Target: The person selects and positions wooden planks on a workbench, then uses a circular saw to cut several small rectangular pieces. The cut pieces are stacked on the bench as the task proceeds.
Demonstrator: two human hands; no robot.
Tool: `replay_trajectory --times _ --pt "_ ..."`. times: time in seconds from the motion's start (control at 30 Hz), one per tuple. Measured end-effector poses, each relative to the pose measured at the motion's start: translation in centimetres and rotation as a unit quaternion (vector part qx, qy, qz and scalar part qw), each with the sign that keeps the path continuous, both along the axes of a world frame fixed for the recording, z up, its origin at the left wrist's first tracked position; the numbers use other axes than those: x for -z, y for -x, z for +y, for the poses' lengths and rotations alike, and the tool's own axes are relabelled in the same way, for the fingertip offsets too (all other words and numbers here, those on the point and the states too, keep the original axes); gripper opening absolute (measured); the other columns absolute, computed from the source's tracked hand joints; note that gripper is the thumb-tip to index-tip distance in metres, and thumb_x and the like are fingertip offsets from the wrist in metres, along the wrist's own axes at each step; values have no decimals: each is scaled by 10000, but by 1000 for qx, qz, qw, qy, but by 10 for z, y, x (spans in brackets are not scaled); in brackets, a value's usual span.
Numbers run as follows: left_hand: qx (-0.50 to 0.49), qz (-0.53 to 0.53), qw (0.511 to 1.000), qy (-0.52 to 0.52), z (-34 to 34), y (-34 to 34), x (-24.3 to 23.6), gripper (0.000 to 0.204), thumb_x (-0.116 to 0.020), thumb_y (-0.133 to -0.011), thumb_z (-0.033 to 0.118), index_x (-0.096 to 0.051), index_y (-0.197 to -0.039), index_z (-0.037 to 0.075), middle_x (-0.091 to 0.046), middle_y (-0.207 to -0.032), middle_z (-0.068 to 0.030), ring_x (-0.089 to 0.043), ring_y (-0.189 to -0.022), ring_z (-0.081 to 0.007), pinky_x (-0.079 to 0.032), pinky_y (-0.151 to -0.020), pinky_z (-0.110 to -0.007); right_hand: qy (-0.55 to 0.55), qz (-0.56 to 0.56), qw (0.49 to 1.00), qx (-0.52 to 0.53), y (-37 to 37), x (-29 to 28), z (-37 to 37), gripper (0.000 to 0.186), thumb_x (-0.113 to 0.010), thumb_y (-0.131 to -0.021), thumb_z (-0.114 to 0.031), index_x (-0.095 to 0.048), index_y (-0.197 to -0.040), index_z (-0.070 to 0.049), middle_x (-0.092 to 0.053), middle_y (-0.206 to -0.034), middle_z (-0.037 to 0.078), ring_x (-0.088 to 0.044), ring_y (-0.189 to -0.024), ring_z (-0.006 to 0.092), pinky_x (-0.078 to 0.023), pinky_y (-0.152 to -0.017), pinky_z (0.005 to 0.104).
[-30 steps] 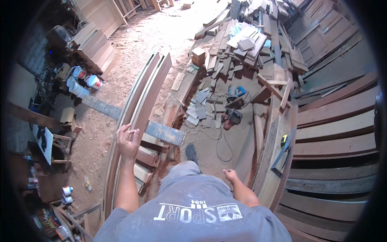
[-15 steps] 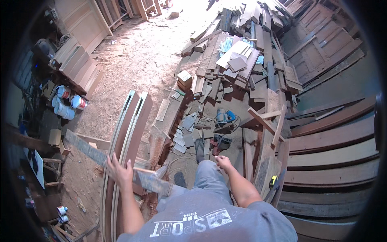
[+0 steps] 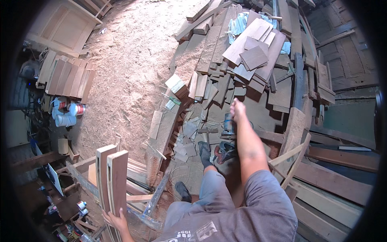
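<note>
Two long brown wooden boards (image 3: 117, 173) with slots cut in their edges lie side by side across a support at my left. My left hand (image 3: 115, 221) rests across them toward their near part, fingers stretched and thumb apart. Far ahead over the floor, my right arm is straight, and my right hand (image 3: 238, 109) is closed. What its fingers hold, if anything, cannot be made out. Just below that hand stands a blue and grey power tool (image 3: 229, 124), partly hidden by the forearm. A dark power tool with a red part (image 3: 224, 152) lies nearer, beside my foot.
Wood offcuts (image 3: 213, 86) and stacked planks (image 3: 252, 40) spread ahead. A sawdust-covered beam (image 3: 161, 129) runs left of my feet. Several white buckets (image 3: 65, 119) stand at the far left. Long boards (image 3: 334, 181) lie at the right. Sawdust covers the floor (image 3: 121, 60).
My right hand has gone from beside my knee to far forward, above the blue tool. My left hand now lies lower along the boards. The whole view has shifted.
</note>
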State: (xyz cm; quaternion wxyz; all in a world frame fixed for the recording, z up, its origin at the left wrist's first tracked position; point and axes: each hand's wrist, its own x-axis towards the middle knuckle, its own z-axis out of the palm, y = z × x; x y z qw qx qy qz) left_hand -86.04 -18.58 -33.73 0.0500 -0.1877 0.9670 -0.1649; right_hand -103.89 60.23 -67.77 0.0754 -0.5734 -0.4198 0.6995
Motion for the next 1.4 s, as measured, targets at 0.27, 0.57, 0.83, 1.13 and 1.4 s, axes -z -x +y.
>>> replay_trajectory --times 0.27,0.57,0.83,1.13,1.4 --pt "-86 -106 988 71 19 21 4 997 -730 -895 614 -445 -1431 -177 -323 -1669 -216 -263 -1540 -464 -226 -1250 -595 -201 -52 974 94 130 4 227 306 -713 -998 -400 -638 -968 -105 -588 -821 22 -556 -671 144 -422 -470 284" --pt "151 -58 957 242 29 25 -3 1006 -590 -878 831 -629 -1277 -91 -648 -1177 -311 -636 -1030 -480 -525 -854 -571 -85 49 972 213 175 48 314 524 -859 -883 -330 -648 -1262 -36 -688 -1251 49 -624 -1137 246 -492 -995 492" --pt "-130 -150 977 82 31 30 -1 1004 -744 -909 549 -376 -1478 -191 -320 -1649 -287 -271 -1530 -480 -228 -1272 -543 -123 166 898 389 219 7 302 694 -744 -981 -313 -471 -1432 137 -608 -1401 260 -688 -1173 387 -602 -978 556" --pt "-193 -169 960 115 29 31 4 1048 -745 -900 568 -347 -1509 -186 -304 -1658 -290 -268 -1538 -466 -216 -1282 -529 -55 62 938 337 269 44 334 386 -717 -1010 -248 -626 -1287 5 -712 -1258 144 -741 -1064 322 -652 -844 536" --pt "-141 -127 980 61 11 43 14 1020 -803 -887 449 -304 -1564 -128 -305 -1662 -267 -270 -1532 -471 -227 -1277 -509 -17 173 919 353 284 84 415 413 -729 -994 -323 -647 -1309 -69 -680 -1371 134 -673 -1220 305 -538 -1066 554"
